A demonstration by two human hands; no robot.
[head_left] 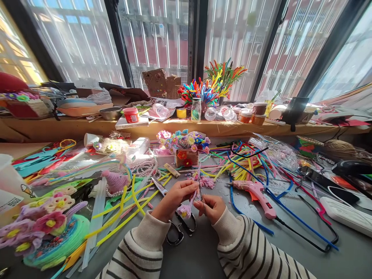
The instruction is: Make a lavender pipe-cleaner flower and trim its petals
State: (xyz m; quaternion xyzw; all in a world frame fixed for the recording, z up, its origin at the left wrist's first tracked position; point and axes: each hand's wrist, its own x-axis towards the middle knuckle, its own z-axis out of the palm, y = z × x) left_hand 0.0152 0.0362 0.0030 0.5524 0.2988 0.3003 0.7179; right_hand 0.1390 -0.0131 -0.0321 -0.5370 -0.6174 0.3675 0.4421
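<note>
In front of me, a small pink-lilac pipe cleaner flower [184, 211] hangs head down with its stem between the fingers of my left hand [179, 195]. My right hand [214, 208] pinches a slim, dark, upright piece [200, 185], whose kind I cannot make out. The two hands almost meet at the stem. Beneath my left hand lie black-handled scissors [175, 233], their middle hidden by the hand. Just beyond my fingers sits a clump of pink fuzzy pieces [207, 182].
A pink glue gun [263, 197] with a black cord lies to the right. Yellow pipe cleaners [136, 193] and a mint-green flowered piece [62, 236] lie left. A flower-filled box [187, 159] stands ahead. Jars and a multicoloured pipe cleaner bunch [203, 91] line the windowsill.
</note>
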